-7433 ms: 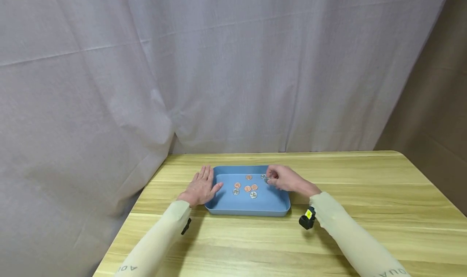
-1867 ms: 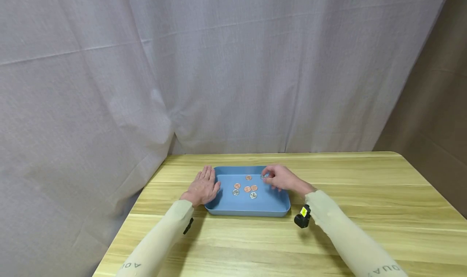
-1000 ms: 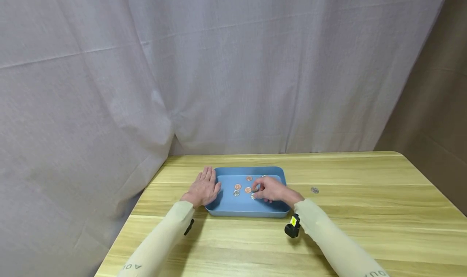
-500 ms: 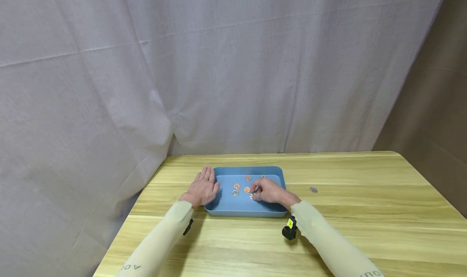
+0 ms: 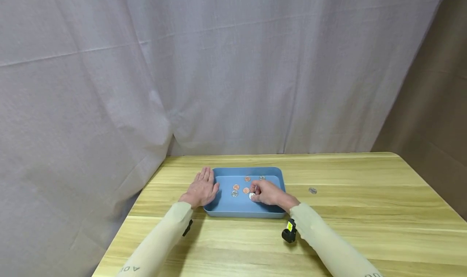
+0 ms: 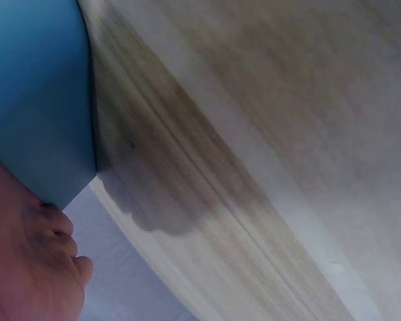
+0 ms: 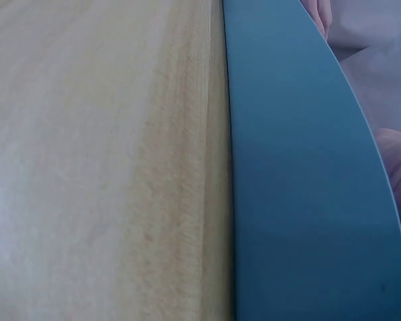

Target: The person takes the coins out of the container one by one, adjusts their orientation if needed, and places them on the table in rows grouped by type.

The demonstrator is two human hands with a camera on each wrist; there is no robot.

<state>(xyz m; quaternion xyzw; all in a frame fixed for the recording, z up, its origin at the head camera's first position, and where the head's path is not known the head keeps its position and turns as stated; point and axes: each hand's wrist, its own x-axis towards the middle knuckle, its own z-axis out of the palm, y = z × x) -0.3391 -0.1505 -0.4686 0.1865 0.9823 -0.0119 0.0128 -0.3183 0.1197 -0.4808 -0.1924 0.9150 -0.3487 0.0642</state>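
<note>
A shallow blue tray (image 5: 240, 214) lies on the wooden table with several copper and silver coins inside. My left hand (image 5: 200, 188) rests along its left rim, fingers straight and thumb over the inside. In the left wrist view, fingers (image 6: 50, 244) show beside the tray's corner. My right hand (image 5: 268, 193) reaches into the tray, thumb and index finger bent around a silver coin (image 5: 252, 196); I cannot tell whether they pinch it. Copper coins (image 5: 246, 190) and another silver coin (image 5: 234, 193) lie left of it. One more silver coin (image 5: 262, 177) sits behind the right hand.
A single silver coin (image 5: 312, 190) lies on the table (image 5: 350, 196) to the right of the tray. Grey curtain (image 5: 233, 66) hangs behind the table's far edge. In the right wrist view, the tray's outer wall (image 7: 307, 167) fills the right half.
My right hand has moved from the tray's back right to the silver coin near its middle, uncovering the coin on the table. Its thumb and index finger have shifted slightly. The left hand stays put.
</note>
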